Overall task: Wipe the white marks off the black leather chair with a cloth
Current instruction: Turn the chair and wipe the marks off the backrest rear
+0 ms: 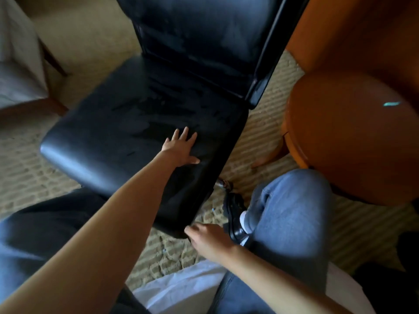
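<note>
**Two hands on the black chair**

A white fabric point(181, 288) is lying nearest, at the bottom, between the person's legs. The legs are wearing blue jeans point(290, 223), and the right knee is bending up beside the chair. A black shoe point(234, 214) is resting on the carpet point(29, 173), right next to the chair's near corner.

The right hand point(208, 242) is reaching to that near corner of the seat. Its fingers are curling against the edge. I cannot tell if they are really gripping it.

The left arm is stretching out long over the black leather chair point(102, 132). The left hand point(181, 148) is lying flat on the seat with its fingers spread wide. It is holding nothing.

The chair is standing right in front of the person, turned at a slant. Pale white marks point(145, 118) are smearing the seat just past the left hand. More pale smears are showing on the chair's back point(204, 30).

A round orange wooden table point(351, 137) is standing close on the right, near the right knee. On the far left, a piece of furniture under a white cover point(18, 64) is standing well apart from the chair.
</note>
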Motion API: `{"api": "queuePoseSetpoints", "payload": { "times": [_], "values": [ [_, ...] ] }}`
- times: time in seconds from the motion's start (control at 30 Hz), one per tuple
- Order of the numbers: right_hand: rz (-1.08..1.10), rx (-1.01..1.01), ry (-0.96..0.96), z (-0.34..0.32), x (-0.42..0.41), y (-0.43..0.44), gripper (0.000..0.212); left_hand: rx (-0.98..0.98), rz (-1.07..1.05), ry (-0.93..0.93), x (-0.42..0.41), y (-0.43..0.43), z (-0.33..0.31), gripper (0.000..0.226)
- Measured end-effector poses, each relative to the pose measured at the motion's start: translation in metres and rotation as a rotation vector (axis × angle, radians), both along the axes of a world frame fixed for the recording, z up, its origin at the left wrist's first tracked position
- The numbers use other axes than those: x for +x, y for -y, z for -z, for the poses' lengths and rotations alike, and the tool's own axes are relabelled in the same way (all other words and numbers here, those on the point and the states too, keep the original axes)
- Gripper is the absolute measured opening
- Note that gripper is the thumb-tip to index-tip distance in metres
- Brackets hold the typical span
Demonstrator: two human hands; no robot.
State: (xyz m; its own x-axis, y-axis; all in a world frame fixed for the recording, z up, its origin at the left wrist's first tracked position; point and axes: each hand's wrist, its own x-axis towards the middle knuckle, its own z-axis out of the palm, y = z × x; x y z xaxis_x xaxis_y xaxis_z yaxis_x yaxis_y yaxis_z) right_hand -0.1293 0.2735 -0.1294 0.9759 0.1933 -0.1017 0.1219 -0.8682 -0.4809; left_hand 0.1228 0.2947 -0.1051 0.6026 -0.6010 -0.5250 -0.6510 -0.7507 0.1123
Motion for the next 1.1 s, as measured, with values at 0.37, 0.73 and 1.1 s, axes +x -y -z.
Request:
{"api": "queuePoseSetpoints", "payload": {
  "times": [0.37,0.73,1.1],
  "values": [
    [0.833,0.262,0.609,-0.130,0.093,0.183,0.028,0.156,0.082,0.108,-0.007,-0.019,-0.007,0.096],
    [0.768,0.052,1.262,-0.315,0.166,0.263,0.023,-0.449,-0.055,0.272,0.015,0.039,-0.145,0.078],
    [0.690,-0.644,1.138,-0.362,0.208,0.279,0.013,-1.080,-0.086,0.324,0.044,0.149,-0.317,0.059]
  ]
}}
